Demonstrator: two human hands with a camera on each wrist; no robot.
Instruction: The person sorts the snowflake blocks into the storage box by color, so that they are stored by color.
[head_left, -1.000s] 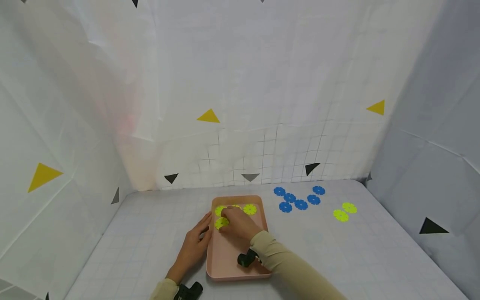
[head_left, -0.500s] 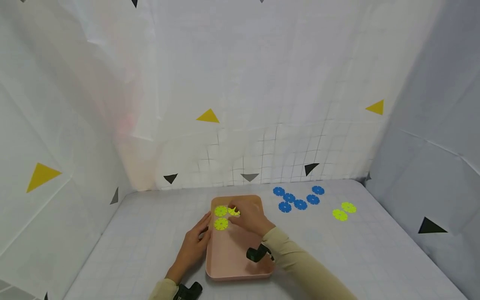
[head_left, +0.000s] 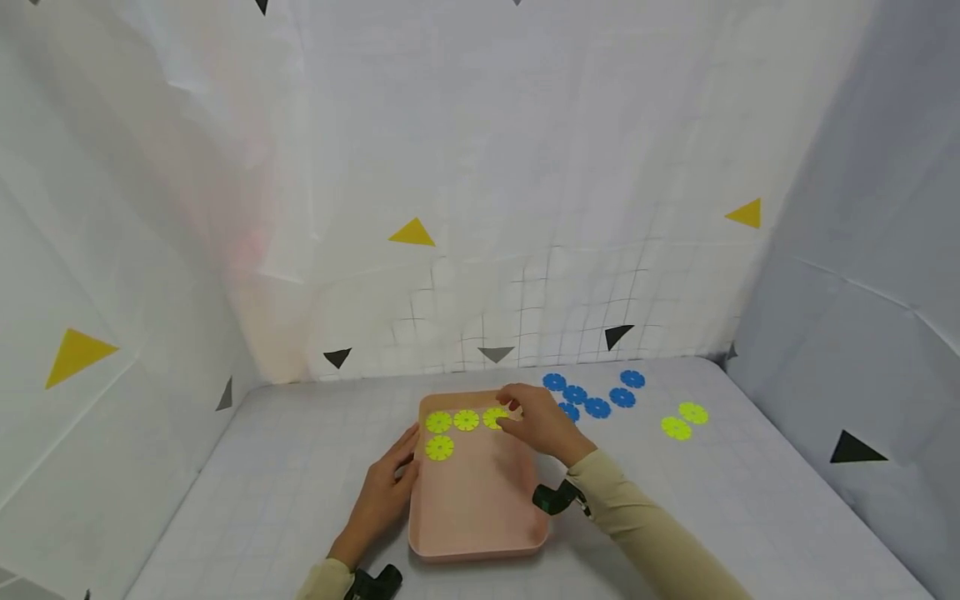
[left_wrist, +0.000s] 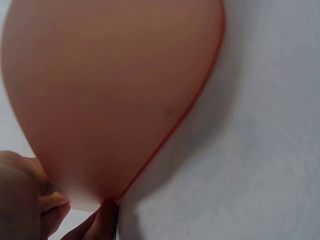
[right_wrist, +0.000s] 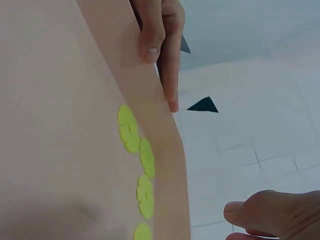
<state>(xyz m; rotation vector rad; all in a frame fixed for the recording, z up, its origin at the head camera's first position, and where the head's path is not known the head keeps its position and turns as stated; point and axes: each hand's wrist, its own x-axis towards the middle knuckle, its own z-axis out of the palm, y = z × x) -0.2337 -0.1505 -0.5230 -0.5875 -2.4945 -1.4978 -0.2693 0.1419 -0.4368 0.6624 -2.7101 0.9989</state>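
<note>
A pink tray (head_left: 480,508) holds several yellow-green notched plastic discs: three in a row along its far end, and another disc (head_left: 439,448) in front of the left one. My left hand (head_left: 381,492) rests against the tray's left side, fingers straight along the outer wall and thumb at the rim; the right wrist view shows this hand (right_wrist: 159,40) too. Over the tray's far right corner hovers my right hand (head_left: 542,423), fingers loosely bent and nothing seen between them. Its thumb overlaps the right-hand disc (head_left: 492,417) in the head view.
Several blue notched discs (head_left: 597,407) lie on the white table (head_left: 300,450) right of the tray, one partly behind my right hand. Farther right are two yellow-green discs (head_left: 677,428). White sheet walls (head_left: 495,167) with triangle markers enclose the table at the back and sides.
My right hand has moved rightward from the tray's left discs, past the middle one, to the far right corner, uncovering the discs. My left hand stays at the tray's side.
</note>
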